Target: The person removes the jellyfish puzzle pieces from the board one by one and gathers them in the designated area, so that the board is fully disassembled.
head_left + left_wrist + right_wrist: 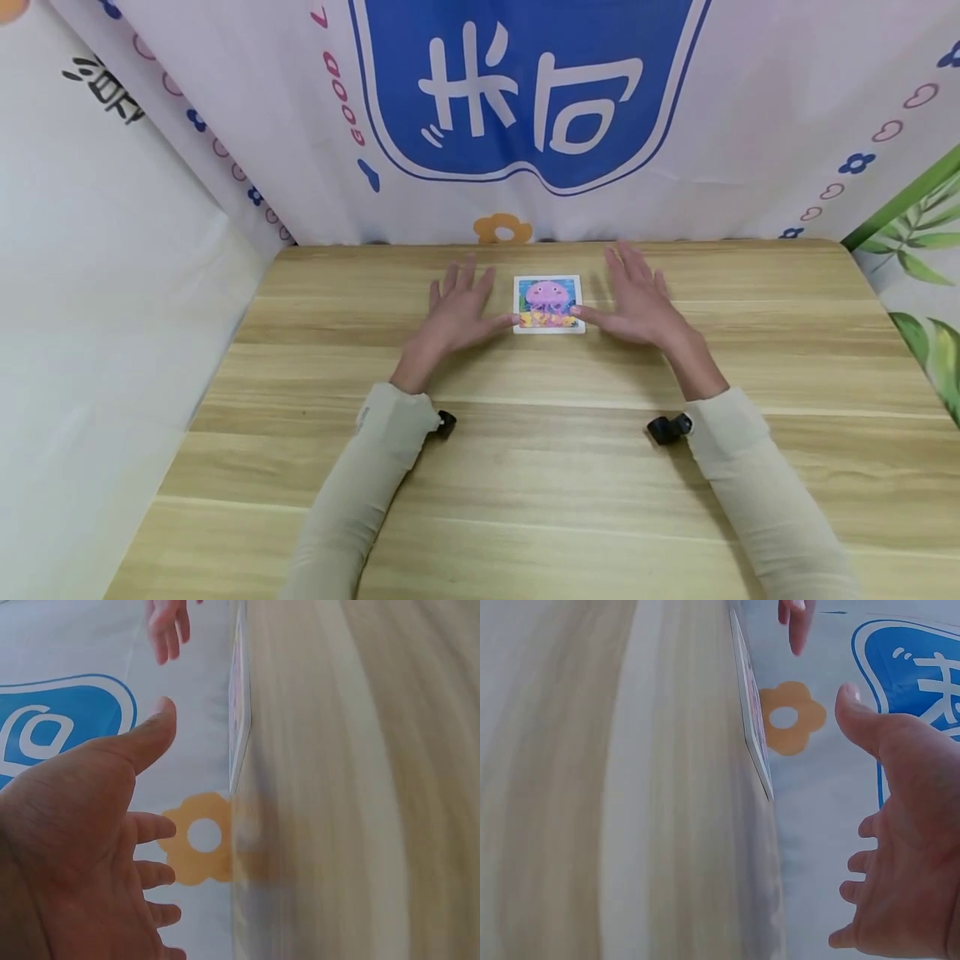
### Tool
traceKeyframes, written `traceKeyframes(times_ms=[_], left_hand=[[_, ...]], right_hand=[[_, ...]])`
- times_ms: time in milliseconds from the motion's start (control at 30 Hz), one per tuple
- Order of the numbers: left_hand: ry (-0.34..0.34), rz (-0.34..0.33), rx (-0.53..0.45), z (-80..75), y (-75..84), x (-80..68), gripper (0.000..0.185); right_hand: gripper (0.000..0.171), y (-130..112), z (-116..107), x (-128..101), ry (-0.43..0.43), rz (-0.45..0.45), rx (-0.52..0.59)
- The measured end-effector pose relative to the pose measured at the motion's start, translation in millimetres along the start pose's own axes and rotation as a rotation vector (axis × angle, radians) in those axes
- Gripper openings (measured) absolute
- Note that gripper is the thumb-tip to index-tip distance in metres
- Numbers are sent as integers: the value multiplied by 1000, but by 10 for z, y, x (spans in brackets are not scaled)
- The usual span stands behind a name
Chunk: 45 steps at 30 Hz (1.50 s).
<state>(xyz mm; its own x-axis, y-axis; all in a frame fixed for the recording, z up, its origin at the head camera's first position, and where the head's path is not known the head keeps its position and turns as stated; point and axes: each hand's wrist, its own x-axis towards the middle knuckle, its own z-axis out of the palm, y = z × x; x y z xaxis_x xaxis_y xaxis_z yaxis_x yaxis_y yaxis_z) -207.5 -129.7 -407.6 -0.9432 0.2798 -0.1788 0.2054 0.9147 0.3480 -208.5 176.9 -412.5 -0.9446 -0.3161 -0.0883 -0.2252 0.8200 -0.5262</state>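
A flat square picture board (548, 304) with a white border lies on the wooden table, showing a pink jellyfish over a colourful seabed. My left hand (459, 311) is to its left, fingers spread and straight. On the other side my right hand (637, 302) is spread in the same way. In the head view both thumb tips overlap the board's edges. The left wrist view shows the left hand (82, 832) apart from the board (239, 697), holding nothing. Likewise, the right hand (907, 847) stands clear of the board (751, 712) in the right wrist view.
A white printed curtain (750, 100) with a blue emblem hangs along the table's far edge. The wooden table (555, 483) extends toward me. A black wrist camera (446, 425) sits on the left cuff, another camera (667, 429) on the right.
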Motion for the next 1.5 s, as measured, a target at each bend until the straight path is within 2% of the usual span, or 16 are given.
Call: traceKeyframes(times_ms=[300,567,733,833,1033,1367,1500], left_hand=[[15,88,-99,83,94,146,86],[25,135,-156,136,153,249,69],[39,170,-184,167,198,308,49],[47,178,-183,186,208,327,41],[44,172,-157,197,203,320,39],[25,188,-141,154,214,288,34],[20,210,-105,151,200,279,32]], right_hand=[[105,-104,149,146,-2,-33,136],[89,-161,218,242,-7,-49,126],[75,-217,247,271,12,-65,134],[64,-258,268,301,32,-80,152],[45,-324,299,359,57,-81,187],[41,-388,297,454,43,-86,199],[40,-395,332,502,45,-97,227]])
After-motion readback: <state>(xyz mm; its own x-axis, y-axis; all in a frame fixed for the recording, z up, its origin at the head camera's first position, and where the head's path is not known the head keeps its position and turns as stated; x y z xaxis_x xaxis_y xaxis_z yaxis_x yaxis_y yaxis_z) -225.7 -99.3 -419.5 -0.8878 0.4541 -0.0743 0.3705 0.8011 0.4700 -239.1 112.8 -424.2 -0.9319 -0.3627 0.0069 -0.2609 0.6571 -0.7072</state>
